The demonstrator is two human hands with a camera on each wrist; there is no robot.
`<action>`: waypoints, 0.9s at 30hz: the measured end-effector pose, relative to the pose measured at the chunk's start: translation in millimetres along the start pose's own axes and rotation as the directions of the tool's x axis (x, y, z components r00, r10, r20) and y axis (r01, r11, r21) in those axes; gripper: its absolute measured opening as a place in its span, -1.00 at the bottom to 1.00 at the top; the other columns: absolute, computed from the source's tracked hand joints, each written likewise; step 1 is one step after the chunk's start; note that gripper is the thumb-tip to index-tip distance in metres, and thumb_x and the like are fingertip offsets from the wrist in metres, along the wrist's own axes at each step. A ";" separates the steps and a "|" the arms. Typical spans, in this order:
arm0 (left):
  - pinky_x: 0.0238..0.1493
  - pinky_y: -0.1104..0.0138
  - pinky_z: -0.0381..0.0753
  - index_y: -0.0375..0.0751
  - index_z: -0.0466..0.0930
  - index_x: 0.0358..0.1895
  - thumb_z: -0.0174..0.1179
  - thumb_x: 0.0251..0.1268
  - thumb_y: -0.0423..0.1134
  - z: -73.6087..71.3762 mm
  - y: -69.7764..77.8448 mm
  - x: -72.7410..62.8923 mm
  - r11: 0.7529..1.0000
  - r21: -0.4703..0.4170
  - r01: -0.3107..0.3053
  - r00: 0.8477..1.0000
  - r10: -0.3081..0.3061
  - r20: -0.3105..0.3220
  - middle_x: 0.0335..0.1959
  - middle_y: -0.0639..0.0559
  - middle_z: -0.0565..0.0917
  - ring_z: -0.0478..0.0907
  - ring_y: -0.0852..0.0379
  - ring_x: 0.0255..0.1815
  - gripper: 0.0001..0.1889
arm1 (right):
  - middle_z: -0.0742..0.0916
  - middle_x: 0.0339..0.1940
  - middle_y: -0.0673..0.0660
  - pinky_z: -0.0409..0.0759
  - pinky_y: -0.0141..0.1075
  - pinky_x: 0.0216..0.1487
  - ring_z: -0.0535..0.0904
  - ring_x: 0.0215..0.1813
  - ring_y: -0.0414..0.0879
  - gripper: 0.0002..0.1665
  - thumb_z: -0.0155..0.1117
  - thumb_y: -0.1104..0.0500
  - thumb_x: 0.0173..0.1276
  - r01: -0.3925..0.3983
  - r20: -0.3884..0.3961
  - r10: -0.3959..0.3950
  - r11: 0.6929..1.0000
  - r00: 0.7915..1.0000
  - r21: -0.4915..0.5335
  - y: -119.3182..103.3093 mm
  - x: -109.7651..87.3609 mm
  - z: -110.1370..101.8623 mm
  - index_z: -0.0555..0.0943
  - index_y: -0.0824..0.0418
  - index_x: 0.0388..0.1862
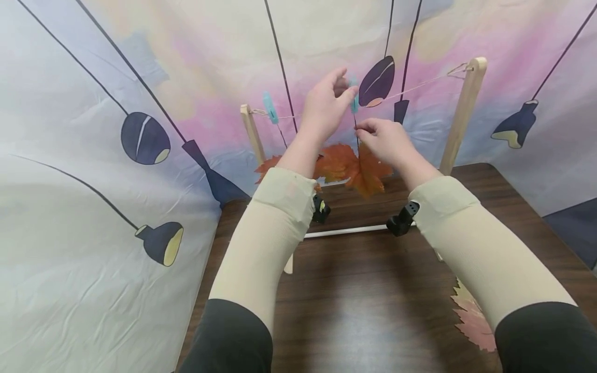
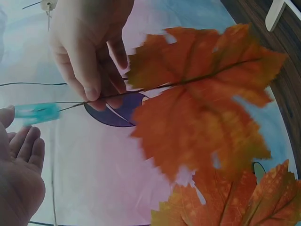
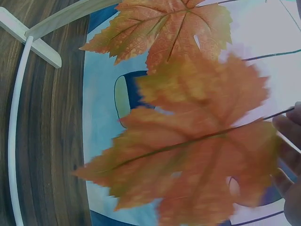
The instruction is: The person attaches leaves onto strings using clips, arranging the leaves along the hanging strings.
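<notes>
My left hand (image 1: pixel 326 106) is at the string, its thumb and fingers pinching the end of a teal clothespin (image 1: pixel 355 97). Just below it, my right hand (image 1: pixel 384 141) pinches the thin dark stem of an orange artificial maple leaf (image 1: pixel 370 171). In the left wrist view, that stem runs from my right hand (image 2: pixel 89 52) to the tip of the clothespin (image 2: pixel 37 112). The leaf (image 3: pixel 197 146) hangs broad and slightly blurred across the right wrist view. Another orange leaf (image 3: pixel 164 23) is behind it.
A string (image 1: pixel 422 83) spans two wooden posts (image 1: pixel 459 119). A second teal clothespin (image 1: pixel 270 108) on its left side holds a stem. A white rod (image 1: pixel 347 231) joins the stand's base. A pink-yellow leaf (image 1: pixel 473 316) lies on the brown table (image 1: pixel 354 311), by my right forearm.
</notes>
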State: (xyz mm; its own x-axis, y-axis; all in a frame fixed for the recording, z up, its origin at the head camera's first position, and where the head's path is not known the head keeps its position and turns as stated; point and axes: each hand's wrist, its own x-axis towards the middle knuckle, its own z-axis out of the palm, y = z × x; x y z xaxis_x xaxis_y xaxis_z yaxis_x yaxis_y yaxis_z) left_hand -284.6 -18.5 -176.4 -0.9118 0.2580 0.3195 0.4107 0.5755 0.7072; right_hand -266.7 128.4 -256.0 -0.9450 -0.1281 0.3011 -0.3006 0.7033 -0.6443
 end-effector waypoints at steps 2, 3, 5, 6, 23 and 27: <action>0.10 0.57 0.32 0.01 0.24 0.39 0.11 0.34 -0.04 -1.2 -0.3 0.3 1.000 -0.004 0.006 1.000 -0.006 0.001 0.12 0.21 0.54 0.43 0.40 0.11 -0.43 | 0.64 0.09 0.16 0.38 -0.03 0.17 0.51 0.15 0.08 -0.55 0.02 0.00 0.43 -0.012 -0.008 0.012 1.000 1.000 0.012 1.6 -0.1 -1.6 0.54 0.19 0.17; 0.10 0.58 0.31 0.01 0.24 0.39 0.11 0.33 -0.03 -1.7 -0.3 0.3 1.000 -0.007 0.010 1.000 -0.010 0.002 0.13 0.22 0.54 0.43 0.40 0.11 -0.42 | 0.63 0.11 0.16 0.37 -0.03 0.19 0.50 0.16 0.08 -0.54 0.03 -0.01 0.43 -0.016 -0.011 0.016 1.000 1.000 0.016 2.6 -0.4 -2.5 0.53 0.19 0.18; 0.11 0.57 0.31 0.00 0.24 0.39 0.13 0.32 -0.03 -2.4 -0.4 0.3 1.000 -0.010 0.008 1.000 -0.008 -0.002 0.13 0.22 0.54 0.43 0.40 0.11 -0.42 | 0.61 0.14 0.15 0.33 -0.03 0.23 0.46 0.22 0.08 -0.51 0.04 -0.04 0.42 -0.026 -0.011 0.026 0.999 1.000 0.019 4.5 -0.9 -4.3 0.51 0.19 0.20; 0.10 0.57 0.32 0.00 0.25 0.38 0.13 0.31 -0.02 -2.6 -0.6 0.1 1.000 -0.016 0.007 1.000 -0.007 -0.003 0.13 0.22 0.54 0.43 0.40 0.11 -0.41 | 0.60 0.15 0.16 0.32 -0.02 0.24 0.45 0.23 0.08 -0.51 0.06 -0.05 0.41 -0.030 -0.011 0.030 0.999 0.999 0.026 5.0 -1.1 -5.2 0.51 0.19 0.20; 0.09 0.54 0.35 0.04 0.23 0.39 0.26 0.16 0.06 -6.5 -4.1 -5.7 0.994 -0.105 -0.012 1.000 0.010 -0.021 0.16 0.22 0.51 0.42 0.37 0.13 -0.28 | 0.58 0.18 0.18 0.34 0.04 0.18 0.43 0.20 0.12 -0.45 0.08 -0.10 0.38 -0.031 -0.034 0.031 1.000 0.999 0.008 17.6 -14.3 -26.5 0.49 0.19 0.22; 0.09 0.54 0.35 0.03 0.26 0.38 0.27 0.16 0.04 -8.6 -5.3 -6.2 0.991 -0.136 -0.019 0.999 0.015 -0.031 0.15 0.19 0.52 0.43 0.34 0.12 -0.30 | 0.57 0.18 0.19 0.33 0.04 0.20 0.41 0.24 0.12 -0.44 0.09 -0.10 0.38 -0.032 -0.041 0.032 0.999 0.999 0.018 20.6 -17.3 -30.6 0.48 0.20 0.23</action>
State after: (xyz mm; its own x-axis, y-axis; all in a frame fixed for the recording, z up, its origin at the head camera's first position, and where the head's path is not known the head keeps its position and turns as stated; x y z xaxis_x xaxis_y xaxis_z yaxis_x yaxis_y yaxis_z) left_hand -281.1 -29.9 -176.7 -0.9051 0.2426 0.3492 0.4242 0.4596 0.7803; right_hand -252.6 166.4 -252.9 -0.9482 -0.0767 0.3083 -0.2728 0.6941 -0.6662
